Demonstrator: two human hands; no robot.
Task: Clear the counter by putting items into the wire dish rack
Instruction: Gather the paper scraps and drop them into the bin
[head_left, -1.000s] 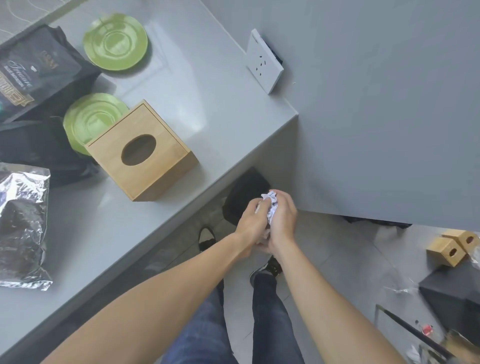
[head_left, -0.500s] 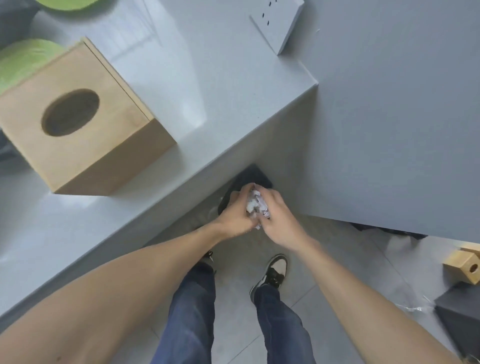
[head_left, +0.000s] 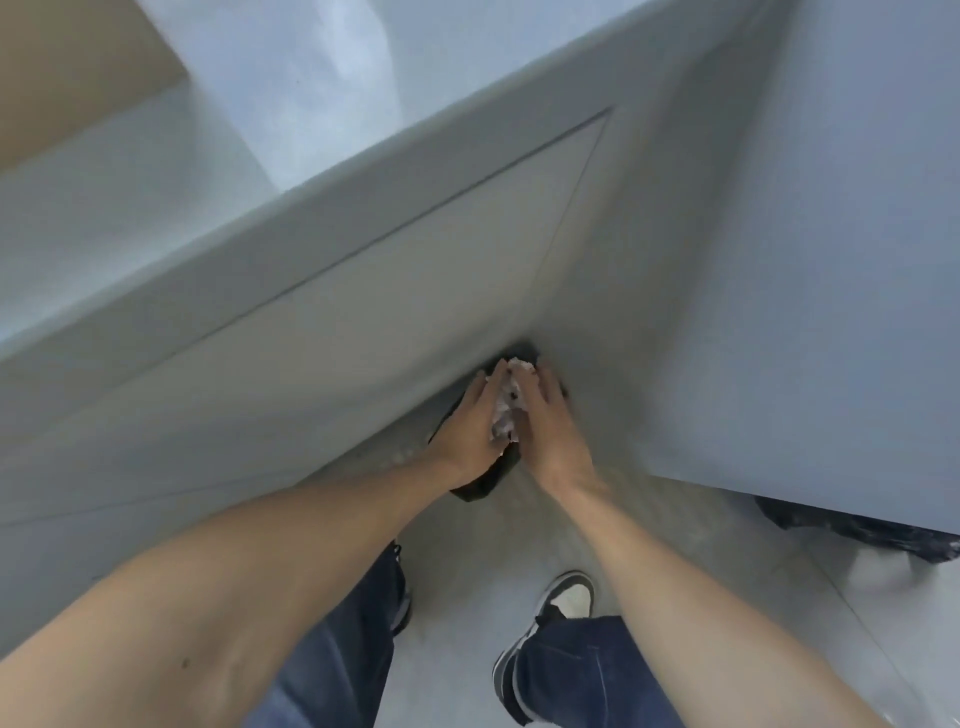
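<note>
**Down low, a paper wad goes to the bin**

Head view: the left hand (head_left: 470, 434) and right hand (head_left: 550, 434) press a crumpled white paper wad (head_left: 506, 410) between them, low beside the counter (head_left: 218, 171), over a dark bin (head_left: 480, 486). This looks like a discard step; next, release it downward. The wad is mottled, creased and soft. No wire rack shows.

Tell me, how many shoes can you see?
2. The right shoe, black and white, stands on the floor below the right arm. The left shoe barely peeks out beside the left jeans leg, mostly hidden.
</note>
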